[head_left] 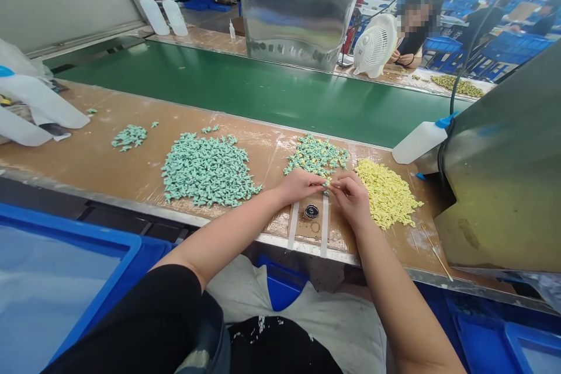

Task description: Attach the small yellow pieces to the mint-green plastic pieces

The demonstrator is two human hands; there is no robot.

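Note:
My left hand and my right hand meet at the fingertips, both closed in a pinch. Between them is a small green-and-yellow piece, mostly covered by the fingers. Just beyond lies a pile of green pieces with yellow parts on them. A large heap of plain green pieces is to the left of my left hand. Right beside my right hand spreads a heap of small yellow pieces. A small round pot with dark contents stands below the hands, between two strips of pale tape.
Green conveyor belt runs behind the brown worktable. A white bottle with blue cap leans by a metal panel at right. Cotton swabs lie near the front edge. Across the belt, a person sits by a white fan.

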